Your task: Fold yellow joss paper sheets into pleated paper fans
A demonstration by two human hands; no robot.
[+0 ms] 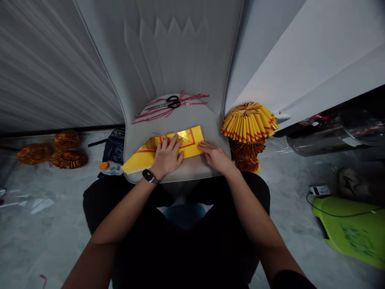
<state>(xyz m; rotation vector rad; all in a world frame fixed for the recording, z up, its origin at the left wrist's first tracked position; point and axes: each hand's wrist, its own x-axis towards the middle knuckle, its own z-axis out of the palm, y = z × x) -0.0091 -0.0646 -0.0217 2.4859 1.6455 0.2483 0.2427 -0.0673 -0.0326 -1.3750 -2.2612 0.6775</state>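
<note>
Across the grey padded seat (207,130), a folded yellow paper sheet (192,141) with red printed borders and a gold foil panel lies flat, its lower-left corner jutting past the seat's edge. Both hands rest on it, and neither is clenched or gripping. The left hand (167,156) lies open on the sheet's middle, its fingers (173,144) slightly spread and pressing down on the gold and red area. A black smartwatch (149,175) circles that wrist. The right hand (214,157) lies open and nearly flat just beside it, its fingertips (202,146) touching the sheet's right end.

Farther along the seat, toward the backrest, black-handled scissors (172,102) lie on a loose tangle of thin red strips (192,96), well apart from both hands. Just beyond the seat's right edge sits a fanned yellow paper rosette (249,122), stacked on darker gold-and-red fans (247,147). Left of the seat, three more orange-gold paper fans (68,159) lie on the floor (39,224), near a pair of folded jeans (114,147) and a bottle with an orange cap (104,165). Farther right of the seat are a lime-green plastic stool (345,235) and a clear plastic tub (325,134).
</note>
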